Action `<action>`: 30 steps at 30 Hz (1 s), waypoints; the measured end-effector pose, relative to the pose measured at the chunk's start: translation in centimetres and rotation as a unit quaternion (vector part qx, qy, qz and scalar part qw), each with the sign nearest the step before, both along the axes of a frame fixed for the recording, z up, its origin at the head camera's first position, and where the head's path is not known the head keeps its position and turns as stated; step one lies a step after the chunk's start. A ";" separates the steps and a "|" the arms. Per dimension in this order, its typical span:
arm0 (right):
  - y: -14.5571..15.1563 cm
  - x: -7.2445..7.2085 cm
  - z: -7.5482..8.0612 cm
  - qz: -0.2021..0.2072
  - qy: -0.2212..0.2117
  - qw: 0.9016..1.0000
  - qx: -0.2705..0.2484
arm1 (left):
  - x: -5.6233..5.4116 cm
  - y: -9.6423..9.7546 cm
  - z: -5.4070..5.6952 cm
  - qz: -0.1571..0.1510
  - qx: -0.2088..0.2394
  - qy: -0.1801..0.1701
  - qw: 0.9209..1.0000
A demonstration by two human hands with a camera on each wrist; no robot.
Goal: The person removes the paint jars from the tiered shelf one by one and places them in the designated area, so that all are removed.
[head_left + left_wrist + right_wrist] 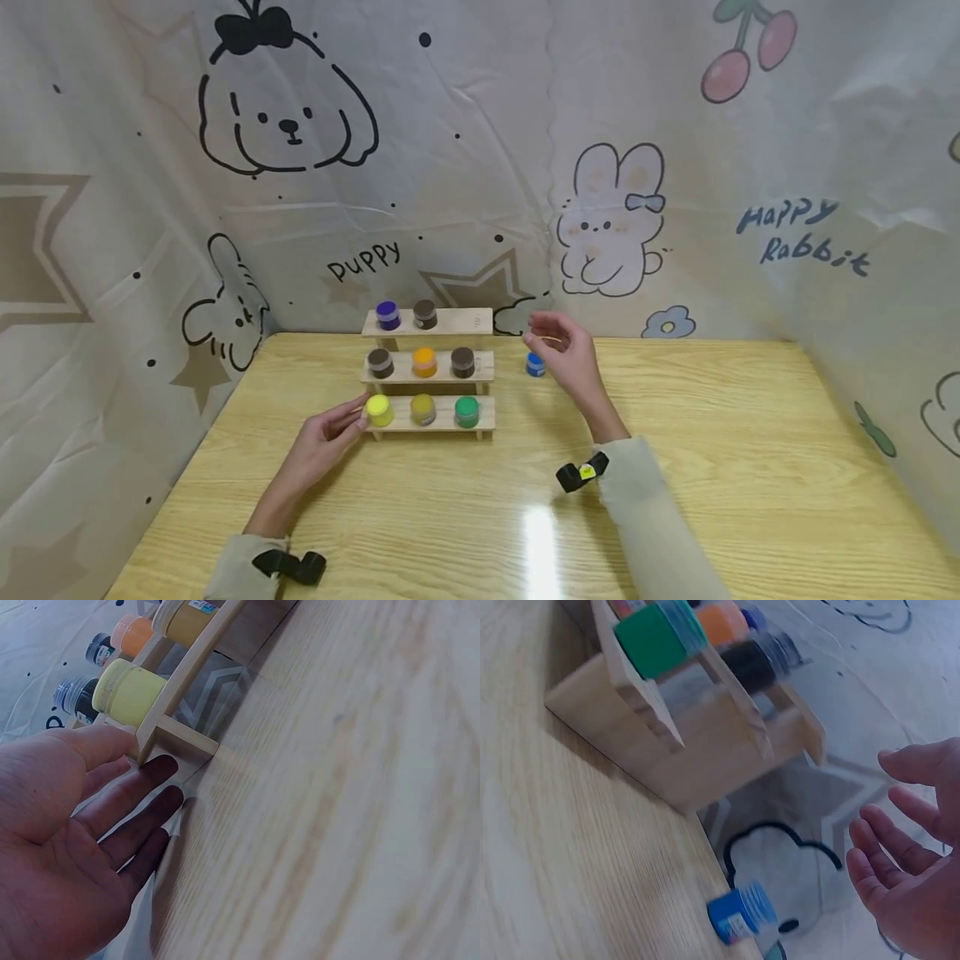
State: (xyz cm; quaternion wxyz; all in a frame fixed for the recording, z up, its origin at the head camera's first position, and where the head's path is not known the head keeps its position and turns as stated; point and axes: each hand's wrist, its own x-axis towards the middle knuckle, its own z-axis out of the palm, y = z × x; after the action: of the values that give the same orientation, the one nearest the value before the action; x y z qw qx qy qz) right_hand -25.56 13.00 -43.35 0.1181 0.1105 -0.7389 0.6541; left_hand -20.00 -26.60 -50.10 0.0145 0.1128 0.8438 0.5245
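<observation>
Blue jar (535, 365) alone on the bench (697, 483), just off the right end of the wooden rack (450, 322), near the printed cloth (465, 208) at the back. Rack has three tiers. Top: purple jar (387, 315), blackish jar (425, 314), bare wood at the right end. Middle: orange jar (424, 362) between two dark jars (380, 363). Bottom: yellow jar (379, 410), mustard jar (423, 409), green jar (467, 412).

Left hand (322, 442) at the left end of the bottom tier, thumb and forefinger seeming to pinch the wood beside the yellow jar, other fingers spread loose. The forefinger's tip is partly hidden, so how firm the hold is I can't say.

Right hand (568, 354) beside the blue jar, fingers loosely bent, thumb well apart from them, nothing held. Right wrist view shows clear space between hand and jar.

Step in hand, my judgement: setting jars out on the rack, eight placed, the blue one outstanding. Next move would call for lowering the right hand, closing round the blue jar and lifting it to the bare top spot, rack kept steady.
</observation>
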 end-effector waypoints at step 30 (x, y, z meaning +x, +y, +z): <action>-9.9 -4.4 3.1 0.065 0.018 0.992 0.102 | -0.1 0.2 -0.2 -0.015 0.044 -0.003 0.999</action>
State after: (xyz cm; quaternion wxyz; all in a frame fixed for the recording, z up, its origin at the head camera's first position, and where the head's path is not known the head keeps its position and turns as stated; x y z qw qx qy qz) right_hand -29.96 3.12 -40.29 0.0761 0.1817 -0.7909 0.5794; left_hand -20.05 -26.38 -50.27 0.0198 0.1250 0.8181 0.5609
